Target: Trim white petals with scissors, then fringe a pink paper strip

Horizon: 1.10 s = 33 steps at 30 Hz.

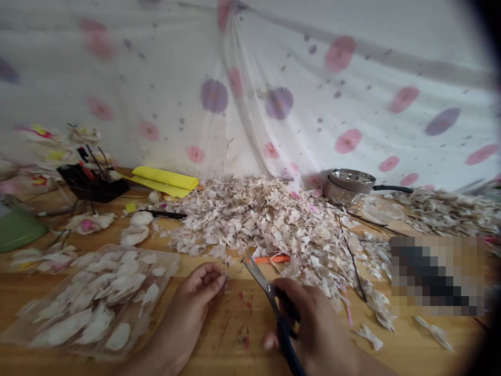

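Note:
My right hand point(317, 329) grips a pair of scissors point(270, 290) by the dark handles. The blades are parted slightly and point away from me, up and to the left. To their left, my left hand point(195, 297) is closed in a pinch. Something small and dark shows at its fingertips, too small to name. Just beyond the blade tips lies an orange strip point(272, 259), at the edge of a large heap of pale, dry petal-like scraps point(250, 214). Left of my left hand, a clear plastic tray point(174, 261) holds several whitish petals point(129, 282).
A black holder point(94, 188) and artificial flowers point(88, 223) stand at the left, near a green container point(18, 224). Yellow sheet material point(164, 180) lies behind. A metal pan point(348, 185) is at the back right. A patterned curtain point(250, 94) hangs behind the wooden table point(219, 334).

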Motion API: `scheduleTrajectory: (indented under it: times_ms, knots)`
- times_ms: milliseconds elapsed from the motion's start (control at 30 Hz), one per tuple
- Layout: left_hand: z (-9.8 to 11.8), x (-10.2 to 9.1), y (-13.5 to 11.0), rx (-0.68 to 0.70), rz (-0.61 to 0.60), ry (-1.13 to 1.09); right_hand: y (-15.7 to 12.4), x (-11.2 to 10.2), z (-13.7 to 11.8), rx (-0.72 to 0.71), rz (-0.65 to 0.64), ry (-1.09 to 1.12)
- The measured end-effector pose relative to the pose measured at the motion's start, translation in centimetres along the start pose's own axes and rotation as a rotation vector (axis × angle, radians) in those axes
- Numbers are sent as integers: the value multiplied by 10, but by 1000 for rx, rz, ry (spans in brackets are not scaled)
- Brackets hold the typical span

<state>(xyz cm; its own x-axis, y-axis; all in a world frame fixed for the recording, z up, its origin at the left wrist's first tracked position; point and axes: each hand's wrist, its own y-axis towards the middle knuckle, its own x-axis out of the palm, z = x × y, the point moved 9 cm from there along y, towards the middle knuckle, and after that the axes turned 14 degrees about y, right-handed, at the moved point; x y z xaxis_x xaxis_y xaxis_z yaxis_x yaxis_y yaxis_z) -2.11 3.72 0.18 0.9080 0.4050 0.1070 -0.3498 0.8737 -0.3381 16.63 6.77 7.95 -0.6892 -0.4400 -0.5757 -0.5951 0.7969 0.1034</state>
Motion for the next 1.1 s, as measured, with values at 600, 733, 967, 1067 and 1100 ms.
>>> scheduleTrajectory:
  times_ms: [600, 733, 967, 1067, 1100]
  knots:
    - [10, 14, -13, 79, -97, -174, 2, 47, 26, 57, -232, -365]
    - [9, 16, -12, 101, -117, -156, 3, 45, 21, 23, -216, -380]
    - [3, 14, -8, 128, -119, -72, 2, 46, 20, 62, -241, -375]
    - [4, 16, -8, 169, -153, -24, 2, 46, 17, 42, -249, -417]
    - [4, 17, -8, 180, -161, -12, 2, 47, 17, 38, -259, -432]
